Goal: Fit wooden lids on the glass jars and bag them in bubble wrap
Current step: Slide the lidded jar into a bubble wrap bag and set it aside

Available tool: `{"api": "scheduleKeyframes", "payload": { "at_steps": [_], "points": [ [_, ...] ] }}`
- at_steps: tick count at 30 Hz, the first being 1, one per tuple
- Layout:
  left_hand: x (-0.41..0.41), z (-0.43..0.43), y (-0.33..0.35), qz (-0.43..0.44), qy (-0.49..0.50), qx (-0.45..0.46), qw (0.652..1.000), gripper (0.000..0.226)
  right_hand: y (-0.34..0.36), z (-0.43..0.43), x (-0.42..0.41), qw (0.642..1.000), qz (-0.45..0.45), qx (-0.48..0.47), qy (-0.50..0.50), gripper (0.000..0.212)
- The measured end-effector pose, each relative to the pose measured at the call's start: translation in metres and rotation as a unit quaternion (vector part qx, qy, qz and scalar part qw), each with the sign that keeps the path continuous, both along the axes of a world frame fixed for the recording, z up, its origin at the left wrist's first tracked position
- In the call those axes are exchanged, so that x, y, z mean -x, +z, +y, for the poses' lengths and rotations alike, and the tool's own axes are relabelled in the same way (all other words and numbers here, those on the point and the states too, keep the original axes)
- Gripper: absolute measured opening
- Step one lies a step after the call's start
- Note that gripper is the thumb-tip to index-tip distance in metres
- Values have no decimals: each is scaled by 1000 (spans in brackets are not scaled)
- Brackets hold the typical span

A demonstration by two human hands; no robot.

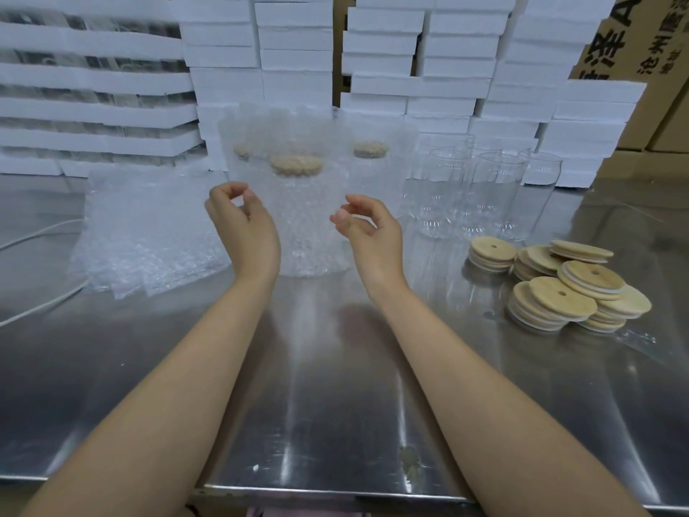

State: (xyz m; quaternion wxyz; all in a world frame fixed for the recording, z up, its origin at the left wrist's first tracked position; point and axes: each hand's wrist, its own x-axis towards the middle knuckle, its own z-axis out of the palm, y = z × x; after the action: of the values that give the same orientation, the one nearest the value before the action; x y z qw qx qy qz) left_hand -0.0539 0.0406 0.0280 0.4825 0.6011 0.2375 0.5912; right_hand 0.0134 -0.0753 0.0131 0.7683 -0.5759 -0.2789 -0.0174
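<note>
Head view: your left hand (242, 225) and right hand (367, 227) curl at the side edges of the centre bagged jar (302, 222). Through the clear wrap you can't tell whether they pinch it. Three bagged jars stand mid-frame. The bare jars (484, 188) overlap too much to count. Open table (335, 386) fills the lower frame.

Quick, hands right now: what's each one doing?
Left hand: fingers curled beside the bag; hold cannot be told.
Right hand: curled beside it too; cannot be told.

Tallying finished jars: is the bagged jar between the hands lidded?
Lidded: a wooden lid shows through the bubble wrap atop the upright jar.
</note>
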Motion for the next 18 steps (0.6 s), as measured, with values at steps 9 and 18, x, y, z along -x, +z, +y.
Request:
{"api": "scheduleKeyframes", "payload": {
  "at_steps": [9, 18],
  "points": [
    [4, -24, -6, 93, 65, -397, 911, 15, -12, -7, 18, 977, -88, 150, 123, 31],
    [4, -23, -11, 131, 47, -377, 916, 21, -18, 1, 11, 955, -115, 236, 135, 16]
  ]
}}
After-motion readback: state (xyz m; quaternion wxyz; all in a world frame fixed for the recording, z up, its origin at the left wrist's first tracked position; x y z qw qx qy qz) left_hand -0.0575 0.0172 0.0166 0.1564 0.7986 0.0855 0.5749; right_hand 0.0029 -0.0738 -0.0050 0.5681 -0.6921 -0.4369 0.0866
